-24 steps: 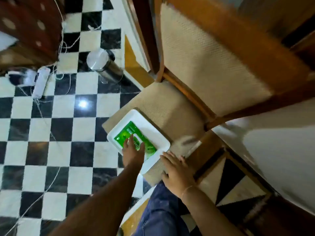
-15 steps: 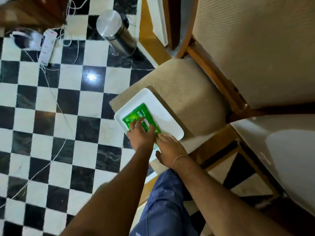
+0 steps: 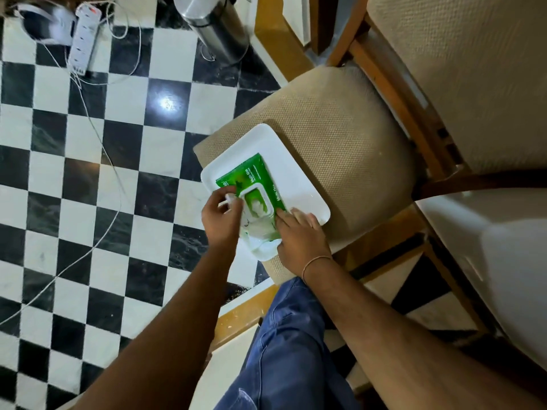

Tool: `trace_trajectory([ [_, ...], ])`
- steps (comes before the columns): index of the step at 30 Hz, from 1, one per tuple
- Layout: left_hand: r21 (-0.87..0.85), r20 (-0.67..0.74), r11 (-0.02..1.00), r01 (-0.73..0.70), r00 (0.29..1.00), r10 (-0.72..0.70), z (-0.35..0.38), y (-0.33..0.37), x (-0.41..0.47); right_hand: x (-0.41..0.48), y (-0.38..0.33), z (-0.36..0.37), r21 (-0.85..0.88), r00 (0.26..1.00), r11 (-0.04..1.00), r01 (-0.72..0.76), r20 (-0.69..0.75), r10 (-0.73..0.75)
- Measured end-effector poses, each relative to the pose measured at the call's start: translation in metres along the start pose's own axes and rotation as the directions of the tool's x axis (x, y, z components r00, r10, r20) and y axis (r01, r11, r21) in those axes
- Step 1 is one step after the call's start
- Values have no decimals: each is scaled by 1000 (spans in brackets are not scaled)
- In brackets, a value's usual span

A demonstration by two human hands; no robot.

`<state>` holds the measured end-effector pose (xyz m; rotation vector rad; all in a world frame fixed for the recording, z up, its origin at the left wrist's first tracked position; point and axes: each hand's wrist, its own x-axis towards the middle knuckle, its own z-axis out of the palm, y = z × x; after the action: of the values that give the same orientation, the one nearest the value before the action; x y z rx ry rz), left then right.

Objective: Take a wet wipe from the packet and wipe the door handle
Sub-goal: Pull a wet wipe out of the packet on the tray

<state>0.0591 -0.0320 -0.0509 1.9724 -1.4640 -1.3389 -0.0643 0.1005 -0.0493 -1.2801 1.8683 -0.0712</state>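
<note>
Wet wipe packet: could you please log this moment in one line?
packet on tray | lid open | left hand at lid | right hand steadies

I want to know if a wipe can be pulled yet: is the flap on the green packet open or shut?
Open: the left hand holds the flap back, and white wipe shows in the packet opening.

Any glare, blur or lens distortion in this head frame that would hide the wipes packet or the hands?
Head view: a bright lamp reflection glares off one floor tile, well clear of the packet; wide-angle bending curves the chair and the tile lines towards the edges; the left hand and right hand look only slightly soft, and the packet's print is too small to read fully.
</note>
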Motion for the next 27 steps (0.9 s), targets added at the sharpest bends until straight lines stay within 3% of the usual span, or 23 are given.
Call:
trace_trajectory([
  [3,-118,-21,986,115,993,-118,-15,-11,-1,5,-4,-4,62,983,996,-60,-168,70],
  [7,-105,107,984,142,986,-131,-14,-20,-14,25,-11,-15,164,895,982,-97,-416,158],
  [12,-93,105,988,127,988,-117,-4,-19,-15,48,-28,-16,95,967,993,-68,-239,89],
  [16,-8,73,996,94,993,-93,3,-17,-17,52,-31,-14,91,958,989,-120,-250,139],
  [19,121,50,992,48,997,-54,7,-17,-17,50,-33,-20,265,949,961,-76,-276,152],
  [22,212,28,977,22,999,-28,10,-11,-14,36,-29,-36,578,930,816,6,-304,208],
  [27,365,109,931,-1,993,-42,16,8,-19,-45,-8,-84,896,812,428,118,-335,478],
])
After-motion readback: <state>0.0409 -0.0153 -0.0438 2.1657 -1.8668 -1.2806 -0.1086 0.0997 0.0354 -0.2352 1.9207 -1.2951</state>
